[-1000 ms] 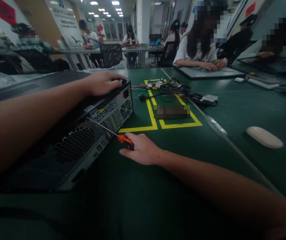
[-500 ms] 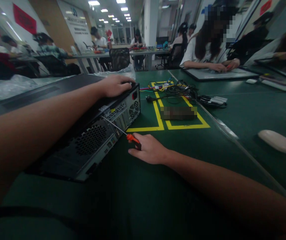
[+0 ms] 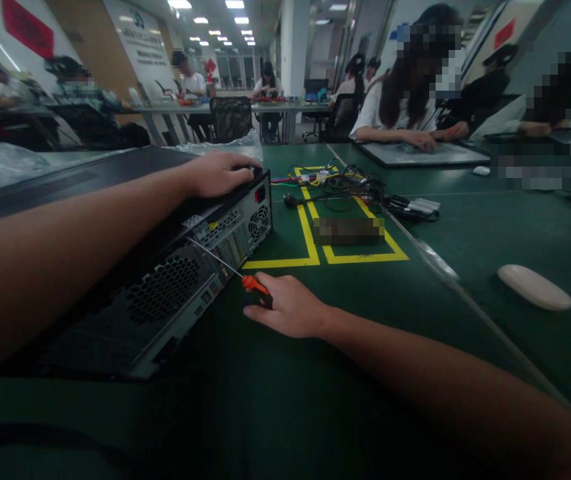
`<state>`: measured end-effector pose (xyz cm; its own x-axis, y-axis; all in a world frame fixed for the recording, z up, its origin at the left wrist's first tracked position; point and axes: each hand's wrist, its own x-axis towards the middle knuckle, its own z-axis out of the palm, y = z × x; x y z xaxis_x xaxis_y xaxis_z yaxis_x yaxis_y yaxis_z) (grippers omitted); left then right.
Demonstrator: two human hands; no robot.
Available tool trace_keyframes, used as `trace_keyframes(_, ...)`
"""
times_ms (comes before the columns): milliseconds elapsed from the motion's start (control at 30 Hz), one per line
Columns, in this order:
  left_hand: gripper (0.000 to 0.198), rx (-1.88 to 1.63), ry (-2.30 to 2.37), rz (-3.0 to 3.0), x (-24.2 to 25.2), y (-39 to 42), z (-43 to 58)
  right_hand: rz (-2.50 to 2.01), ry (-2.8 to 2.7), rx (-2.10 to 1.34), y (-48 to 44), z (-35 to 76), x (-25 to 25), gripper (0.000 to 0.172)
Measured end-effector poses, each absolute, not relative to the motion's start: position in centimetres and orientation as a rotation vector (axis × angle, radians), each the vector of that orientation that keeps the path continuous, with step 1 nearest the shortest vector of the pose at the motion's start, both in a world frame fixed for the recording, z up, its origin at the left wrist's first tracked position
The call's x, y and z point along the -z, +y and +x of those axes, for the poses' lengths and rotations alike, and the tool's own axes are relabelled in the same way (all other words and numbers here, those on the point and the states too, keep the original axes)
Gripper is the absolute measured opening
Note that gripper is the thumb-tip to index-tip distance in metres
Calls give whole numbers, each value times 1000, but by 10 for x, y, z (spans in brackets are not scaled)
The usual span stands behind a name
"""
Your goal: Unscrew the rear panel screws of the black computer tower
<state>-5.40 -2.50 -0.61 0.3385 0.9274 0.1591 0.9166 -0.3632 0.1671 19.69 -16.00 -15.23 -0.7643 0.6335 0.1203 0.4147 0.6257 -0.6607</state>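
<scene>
A black desktop computer case (image 3: 158,163) lies on the green table with its metal back panel turned toward me. My left hand (image 3: 222,175) rests flat on top of it near the far rear corner, fingers stretched out. In my right hand (image 3: 290,305) is a screwdriver (image 3: 256,287) with an orange and dark handle. Its long thin shaft reaches up and left to the back panel's upper edge, above the honeycomb vent (image 3: 165,290). Whether the tip sits in a screw is too small to tell. A round fan grille (image 3: 258,223) shows at the panel's far end.
Tangled cables (image 3: 358,183) lie beyond the case, near yellow tape lines (image 3: 285,264). A pixelated dark block (image 3: 349,231) sits inside the tape. A pale oval object (image 3: 535,288) is at right. Clear plastic wrap (image 3: 8,170) lies behind the case. Across the table a person (image 3: 395,110) works.
The whole view has shifted slightly, so the case and both hands appear a little further left and lower. Both hands keep their places on the case and the screwdriver.
</scene>
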Motion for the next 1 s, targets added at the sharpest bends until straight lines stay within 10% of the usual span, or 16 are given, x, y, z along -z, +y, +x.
trace_keyframes(1000,77,-245,1810,2568,10,-22,-53,-755,-1872,-763,-182,191,161,20)
